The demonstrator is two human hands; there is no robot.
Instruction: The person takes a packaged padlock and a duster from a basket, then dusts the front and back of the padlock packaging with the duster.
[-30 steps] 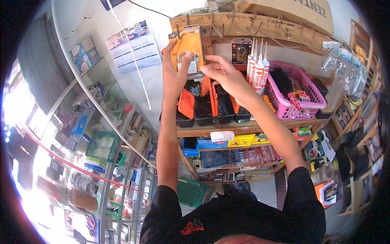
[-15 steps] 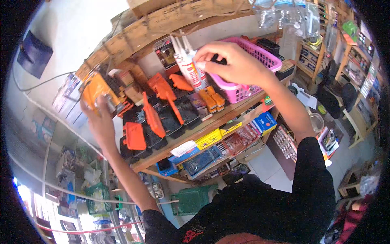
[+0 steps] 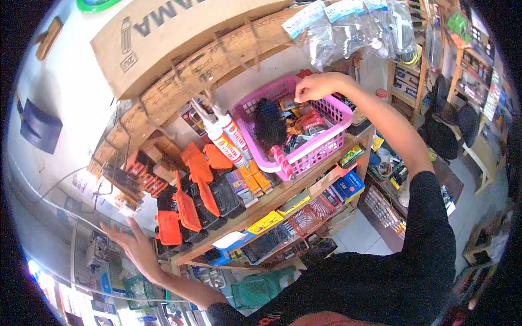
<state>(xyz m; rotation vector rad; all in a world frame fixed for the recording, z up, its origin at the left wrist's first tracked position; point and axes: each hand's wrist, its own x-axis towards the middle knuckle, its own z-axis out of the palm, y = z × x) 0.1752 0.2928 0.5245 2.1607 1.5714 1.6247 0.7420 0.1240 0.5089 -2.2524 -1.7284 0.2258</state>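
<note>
My right hand is over the back of a pink plastic basket, fingers curled together above the small packets inside. Whatever its fingertips hold, if anything, is hidden. Inside the basket are a black bristly bundle and a red packet. My left hand hangs in front of the shelf's left end, fingers spread and holding nothing. Nearest to it are black bins with orange lids. White-and-red sealant tubes stand left of the basket, beside small orange-yellow boxes.
A wooden beam with a large cardboard box runs above the shelf. Plastic-bagged goods hang at the upper right. Below are a lower shelf with a yellow box and a green basket. A cord crosses at left.
My right hand has moved from beside the sealant tubes to the basket's back part. The left hand has left the orange-yellow item and dropped lower, fingers spread. The view has shifted.
</note>
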